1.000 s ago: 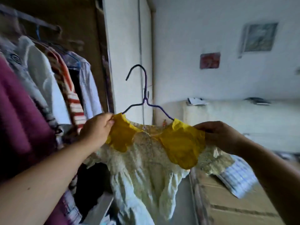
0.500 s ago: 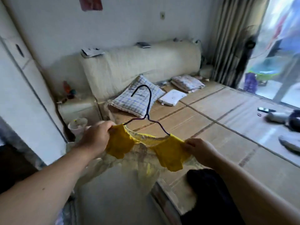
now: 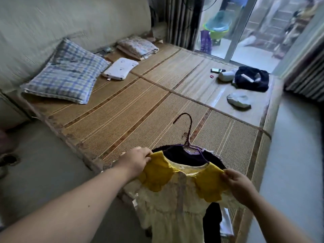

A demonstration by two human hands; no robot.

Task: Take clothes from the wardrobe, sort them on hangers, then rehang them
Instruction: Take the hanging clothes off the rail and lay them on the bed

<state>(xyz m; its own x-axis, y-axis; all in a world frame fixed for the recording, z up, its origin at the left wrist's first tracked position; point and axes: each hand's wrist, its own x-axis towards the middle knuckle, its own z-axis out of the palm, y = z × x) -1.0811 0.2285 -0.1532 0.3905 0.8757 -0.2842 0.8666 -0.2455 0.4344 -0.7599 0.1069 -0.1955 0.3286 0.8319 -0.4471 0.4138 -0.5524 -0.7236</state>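
Observation:
A pale cream dress (image 3: 172,206) with a yellow collar hangs on a dark wire hanger (image 3: 188,135). My left hand (image 3: 135,161) pinches its left shoulder and my right hand (image 3: 237,186) pinches the right one. I hold it low over the near edge of the bed's woven mat (image 3: 136,109). A dark garment (image 3: 185,156) lies on the mat right behind and under the dress. The wardrobe is out of view.
On the bed lie a checked pillow (image 3: 68,74), a small white pillow (image 3: 120,71), folded bedding (image 3: 137,47), a phone (image 3: 217,70), a dark bundle (image 3: 252,78) and a grey cap (image 3: 239,101). Floor runs along the bed's left and right sides. A glass door (image 3: 245,28) stands behind.
The view has swung from the wardrobe to the bed. Both hands have carried the dress on its hanger down over the mat, onto the dark garment.

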